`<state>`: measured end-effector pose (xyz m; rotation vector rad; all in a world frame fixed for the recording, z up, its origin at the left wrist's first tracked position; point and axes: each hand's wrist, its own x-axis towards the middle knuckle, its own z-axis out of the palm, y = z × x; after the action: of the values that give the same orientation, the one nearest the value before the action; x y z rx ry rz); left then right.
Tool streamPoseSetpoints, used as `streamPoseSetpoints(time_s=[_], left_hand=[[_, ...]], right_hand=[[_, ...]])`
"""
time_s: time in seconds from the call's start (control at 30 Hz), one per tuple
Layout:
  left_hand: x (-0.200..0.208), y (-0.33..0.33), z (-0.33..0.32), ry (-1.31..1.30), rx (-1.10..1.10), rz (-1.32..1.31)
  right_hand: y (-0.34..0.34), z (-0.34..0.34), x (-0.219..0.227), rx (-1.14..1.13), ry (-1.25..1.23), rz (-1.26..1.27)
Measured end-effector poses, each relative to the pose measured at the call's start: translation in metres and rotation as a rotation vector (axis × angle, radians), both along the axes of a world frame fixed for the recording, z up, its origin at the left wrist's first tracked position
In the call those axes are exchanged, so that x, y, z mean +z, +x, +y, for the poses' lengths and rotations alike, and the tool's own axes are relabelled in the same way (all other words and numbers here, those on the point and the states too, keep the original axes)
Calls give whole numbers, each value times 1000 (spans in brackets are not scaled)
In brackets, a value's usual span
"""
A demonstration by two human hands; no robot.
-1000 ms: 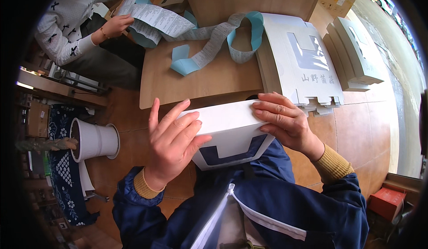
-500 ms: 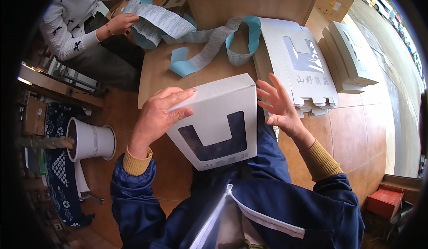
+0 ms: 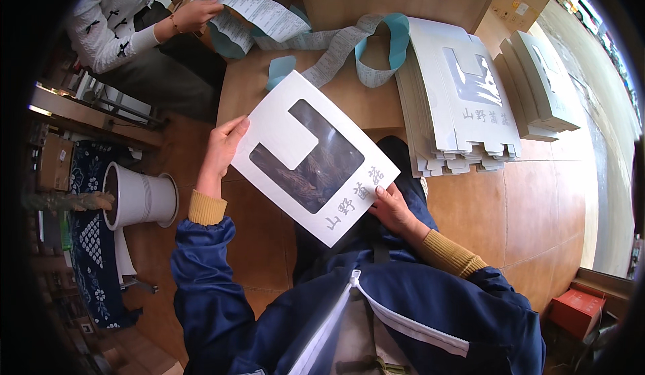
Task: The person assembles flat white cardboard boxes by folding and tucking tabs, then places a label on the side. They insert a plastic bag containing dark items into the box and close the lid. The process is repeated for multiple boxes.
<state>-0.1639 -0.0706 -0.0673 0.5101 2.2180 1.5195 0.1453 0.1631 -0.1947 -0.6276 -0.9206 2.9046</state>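
Note:
A white cardboard box [image 3: 285, 128] with a clear U-shaped window is held tilted above my lap. Dark brown dried strips show through its window. My left hand [image 3: 225, 148] grips the box's left edge, thumb on the front face and the other fingers mostly behind it. At the lower right corner my right hand [image 3: 395, 209] pinches the box, thumb on the front, near the grey printed characters. Beyond the box, on the wooden table [image 3: 248, 86], lies a long curled strip of printed labels [image 3: 329, 63] with blue backing.
Flat, unfolded white cartons [image 3: 430, 73] are stacked on the table's right, beside more white boxes [image 3: 541, 86]. At the upper left, a co-worker's hand [image 3: 195, 16] holds the label strip. A white pot [image 3: 141, 194] stands left; a red box [image 3: 576, 311] sits lower right.
The box has turned so its windowed face shows more fully. My right hand, earlier spread beside the box, now holds its lower right corner. My left hand has shifted to its left edge.

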Motion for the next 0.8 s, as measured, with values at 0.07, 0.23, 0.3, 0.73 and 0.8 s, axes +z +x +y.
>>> streamPoseSetpoints(time_s=[0.07,0.23,0.3,0.73,0.8], left_hand=[[-7,-2,-1,69,44,-29],[7,4,10,157,53,-144],[19,12,28,265,-28,-186],[-7,60,54,359,255,-198],[-18,65,49,356,310,-215]], right_hand=[[-4,-12,15,19,17,40],[-2,-1,71,-48,223,89],[4,21,93,-131,345,141],[92,359,188,-1145,485,33],[87,417,192,-1227,411,-15]])
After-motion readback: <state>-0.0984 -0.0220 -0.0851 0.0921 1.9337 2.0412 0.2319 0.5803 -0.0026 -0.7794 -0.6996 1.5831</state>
